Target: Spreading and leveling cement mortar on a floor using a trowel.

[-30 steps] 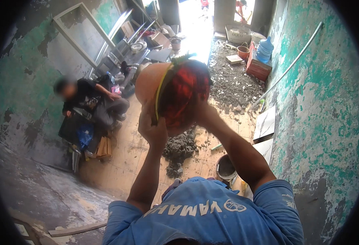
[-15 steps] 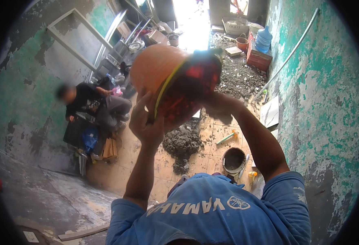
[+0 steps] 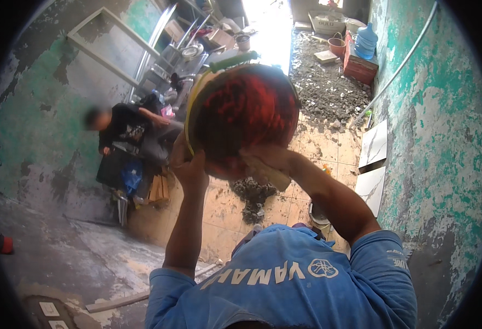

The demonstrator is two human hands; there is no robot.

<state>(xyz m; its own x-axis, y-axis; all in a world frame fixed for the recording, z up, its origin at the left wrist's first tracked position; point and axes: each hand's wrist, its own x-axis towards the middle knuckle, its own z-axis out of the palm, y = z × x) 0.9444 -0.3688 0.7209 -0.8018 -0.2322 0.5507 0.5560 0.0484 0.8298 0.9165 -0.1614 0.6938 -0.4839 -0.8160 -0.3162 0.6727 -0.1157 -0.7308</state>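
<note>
I hold an orange hard hat (image 3: 244, 115) up in front of me with both hands, its red inside turned toward the camera and a yellow band along its left rim. My left hand (image 3: 189, 167) grips the left rim from below. My right hand (image 3: 268, 164) grips the lower right edge. Both arms rise from my blue shirt (image 3: 285, 279) at the bottom of the head view.
Another person (image 3: 126, 131) sits against the left wall. A mortar pile (image 3: 252, 194) and a bucket (image 3: 318, 214) lie on the tiled floor below the hat. White tiles (image 3: 372, 145) lean on the right wall. Rubble (image 3: 323, 82), a red crate (image 3: 359, 66) and a blue jug (image 3: 366, 41) are farther back.
The hard hat has come up closer to the camera and tipped, so its inside now faces me. Both hands stayed on it.
</note>
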